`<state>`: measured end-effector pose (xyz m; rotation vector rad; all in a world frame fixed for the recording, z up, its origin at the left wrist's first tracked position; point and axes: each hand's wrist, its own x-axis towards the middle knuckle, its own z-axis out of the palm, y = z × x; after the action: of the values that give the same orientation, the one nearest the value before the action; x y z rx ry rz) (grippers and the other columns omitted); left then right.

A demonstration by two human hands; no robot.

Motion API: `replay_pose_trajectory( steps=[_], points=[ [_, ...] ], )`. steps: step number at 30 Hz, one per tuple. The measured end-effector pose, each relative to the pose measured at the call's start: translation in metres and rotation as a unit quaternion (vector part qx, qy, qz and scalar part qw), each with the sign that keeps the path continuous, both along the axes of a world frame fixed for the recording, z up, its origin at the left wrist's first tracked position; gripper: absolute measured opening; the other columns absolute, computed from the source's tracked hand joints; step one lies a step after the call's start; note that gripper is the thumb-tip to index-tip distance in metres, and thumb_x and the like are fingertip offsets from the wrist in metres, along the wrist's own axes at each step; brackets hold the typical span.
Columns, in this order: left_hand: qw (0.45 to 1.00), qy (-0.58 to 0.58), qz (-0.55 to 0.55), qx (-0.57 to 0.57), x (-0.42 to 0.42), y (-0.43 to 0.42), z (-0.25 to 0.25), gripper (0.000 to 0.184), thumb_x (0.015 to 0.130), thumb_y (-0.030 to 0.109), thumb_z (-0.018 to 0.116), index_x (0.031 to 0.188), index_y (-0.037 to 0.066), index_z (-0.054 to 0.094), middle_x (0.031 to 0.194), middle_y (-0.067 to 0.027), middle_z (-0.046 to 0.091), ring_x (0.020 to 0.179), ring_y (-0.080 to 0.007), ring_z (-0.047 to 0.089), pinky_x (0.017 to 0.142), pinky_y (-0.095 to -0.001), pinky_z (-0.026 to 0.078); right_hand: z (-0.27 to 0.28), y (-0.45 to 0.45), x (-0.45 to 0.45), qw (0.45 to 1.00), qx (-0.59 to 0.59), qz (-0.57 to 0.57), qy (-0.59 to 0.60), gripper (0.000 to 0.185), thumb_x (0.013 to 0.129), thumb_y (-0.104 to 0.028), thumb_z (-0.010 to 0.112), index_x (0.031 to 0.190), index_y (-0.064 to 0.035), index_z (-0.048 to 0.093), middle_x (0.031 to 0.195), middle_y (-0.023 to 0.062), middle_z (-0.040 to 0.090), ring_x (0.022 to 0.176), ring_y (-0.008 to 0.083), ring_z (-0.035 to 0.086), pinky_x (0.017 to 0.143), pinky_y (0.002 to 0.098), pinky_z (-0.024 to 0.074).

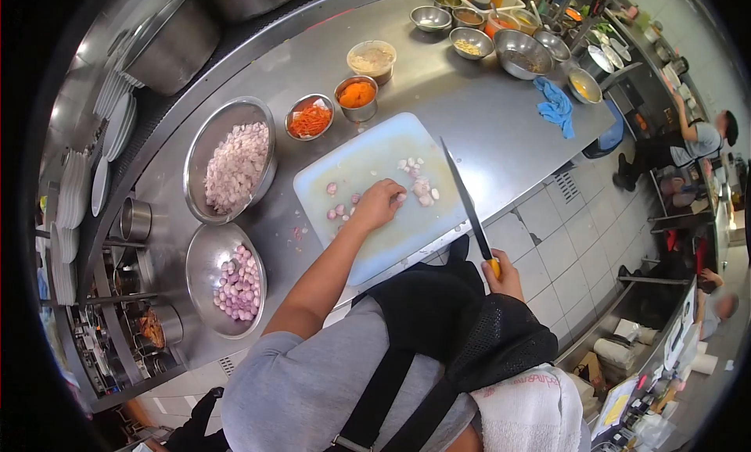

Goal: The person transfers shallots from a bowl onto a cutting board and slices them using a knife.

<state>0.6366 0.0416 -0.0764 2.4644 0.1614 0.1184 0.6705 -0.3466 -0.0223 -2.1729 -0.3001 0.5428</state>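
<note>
My left hand (377,205) is over the middle of the white cutting board (368,260), its fingers closed round a small shallot (400,197). In my right hand (504,276) is the yellow handle of a long knife (467,202), whose blade points away past the board's right edge. Whole shallots (332,188) lie left of my left hand, and peeled or cut pieces (423,189) lie right of it. A steel bowl of chopped shallots (237,166) and another of whole shallots (237,288) stand left of the board.
Beyond the board are bowls of orange shreds (310,120) and orange mash (357,94), and a lidded tub (371,59). A blue cloth (555,108) lies near the counter's right edge. Other people (704,135) stand at the right; pots and stacked plates line the left.
</note>
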Motion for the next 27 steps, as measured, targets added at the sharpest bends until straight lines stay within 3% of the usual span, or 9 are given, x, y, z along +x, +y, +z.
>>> replay_pose_trajectory(
  steps=[3,5,8,11,18,22,27],
  points=[
    [0.997,-0.02,0.035,-0.066,-0.007,-0.014,-0.005,0.025,0.085,0.005,0.078,0.109,0.004,0.074,0.115,-0.0125,0.07,0.111,-0.0322,0.067,0.097,-0.0424,0.055,0.008,0.03,0.0,0.996,-0.016,0.087,-0.014,0.036,0.104,-0.029,0.068,0.131,-0.0046,0.06,0.093,0.0306,0.072,0.094,0.0522,0.07,0.077,0.0506,0.0548],
    [0.991,-0.118,0.062,-0.03,-0.015,-0.022,-0.001,0.02,0.087,0.007,0.075,0.107,0.005,0.074,0.115,-0.011,0.069,0.112,-0.0337,0.066,0.098,-0.0443,0.054,0.007,0.043,-0.002,0.993,-0.038,0.11,-0.015,0.036,0.105,-0.029,0.067,0.13,-0.0046,0.06,0.093,0.0308,0.072,0.093,0.052,0.07,0.077,0.0516,0.055],
    [0.985,-0.165,0.042,-0.035,-0.02,-0.022,0.004,0.014,0.086,0.003,0.074,0.101,0.003,0.073,0.113,-0.0102,0.07,0.108,-0.0329,0.067,0.095,-0.0436,0.056,-0.005,0.054,-0.004,0.984,-0.083,0.154,-0.034,0.034,0.105,-0.029,0.064,0.13,-0.0053,0.06,0.093,0.0307,0.073,0.092,0.0515,0.07,0.078,0.0541,0.0554],
    [0.988,-0.151,-0.035,-0.011,-0.016,-0.012,-0.012,0.009,0.086,0.003,0.074,0.094,0.001,0.072,0.109,-0.01,0.07,0.104,-0.0317,0.069,0.091,-0.0423,0.058,-0.012,0.059,-0.008,0.972,-0.133,0.185,-0.063,0.033,0.106,-0.03,0.062,0.13,-0.0067,0.059,0.093,0.0299,0.073,0.09,0.0511,0.071,0.079,0.057,0.0558],
    [0.989,-0.134,-0.063,0.024,-0.011,-0.005,-0.019,0.01,0.084,0.001,0.075,0.094,0.001,0.074,0.108,-0.0118,0.072,0.102,-0.0298,0.071,0.089,-0.0396,0.059,0.02,0.055,-0.026,0.95,-0.227,0.194,-0.085,0.031,0.106,-0.031,0.058,0.129,-0.0098,0.056,0.089,0.0282,0.073,0.086,0.0501,0.072,0.077,0.0595,0.0563],
    [0.984,-0.17,-0.054,-0.001,-0.012,-0.006,-0.018,0.009,0.083,-0.001,0.074,0.093,0.002,0.074,0.108,-0.0113,0.073,0.1,-0.0301,0.071,0.088,-0.0397,0.06,-0.029,0.07,-0.021,0.957,-0.212,0.189,-0.062,0.026,0.106,-0.03,0.057,0.124,-0.0101,0.056,0.088,0.0289,0.073,0.086,0.0507,0.072,0.076,0.0612,0.0558],
    [0.987,-0.154,-0.049,0.004,-0.012,-0.006,-0.02,0.011,0.084,0.001,0.072,0.095,0.003,0.075,0.109,-0.0109,0.073,0.101,-0.0315,0.071,0.088,-0.042,0.059,0.004,0.08,-0.019,0.954,-0.208,0.197,-0.089,0.024,0.106,-0.029,0.058,0.117,-0.0079,0.055,0.087,0.0299,0.072,0.082,0.0519,0.071,0.072,0.0624,0.056]
  ],
)
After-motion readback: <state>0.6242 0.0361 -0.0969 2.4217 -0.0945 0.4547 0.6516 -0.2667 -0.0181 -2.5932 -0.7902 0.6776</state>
